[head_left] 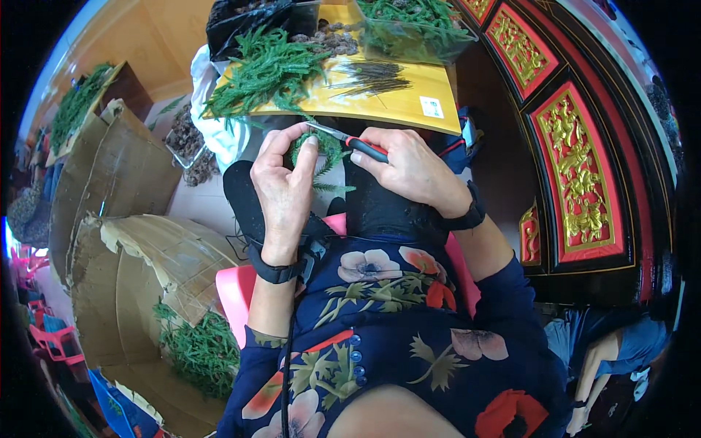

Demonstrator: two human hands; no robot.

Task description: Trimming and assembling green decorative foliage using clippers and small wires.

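My left hand (281, 171) pinches a green artificial pine sprig (327, 155) between thumb and fingers, above my lap and just in front of the yellow board. My right hand (412, 164) is closed round needle-nose pliers (369, 149) with red and black handles. The narrow metal jaws reach left to the sprig's top, beside my left fingertips. Whether the jaws grip the stem is too small to tell. Part of the sprig is hidden behind my left fingers, and its lower fronds hang between my knees.
On the yellow board (343, 101) lie a heap of green sprigs (274, 69), dark thin wires (376, 77) and brown pinecones (332, 40). A clear bin (416, 44) of greenery stands behind. Cardboard boxes (120, 292) stand at left; a carved red-and-gold panel (577, 175) is at right.
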